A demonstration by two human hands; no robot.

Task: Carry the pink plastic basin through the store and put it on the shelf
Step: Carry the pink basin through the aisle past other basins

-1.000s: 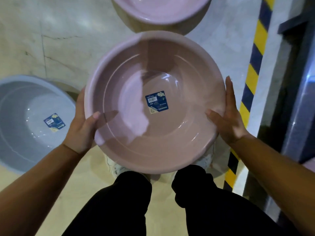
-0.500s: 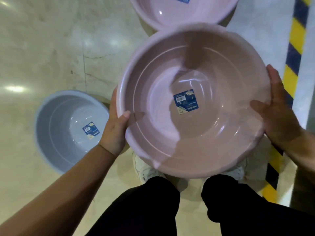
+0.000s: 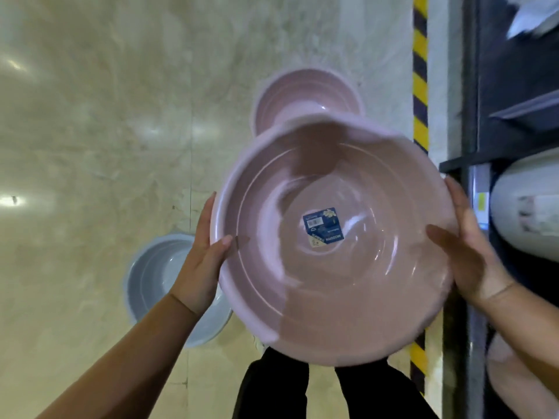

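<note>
Gripping opposite rims, both hands (image 3: 199,261) (image 3: 472,252) clamped the pink basin (image 3: 332,243); the shelf (image 3: 514,152) lay just beside the right hand.

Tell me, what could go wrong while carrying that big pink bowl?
The pink basin fills the view, so the second pink basin and grey basin on the floor could trip the feet. Its rim might bump the shelf frame beside the right hand. The left hand grips only the rim.
</note>
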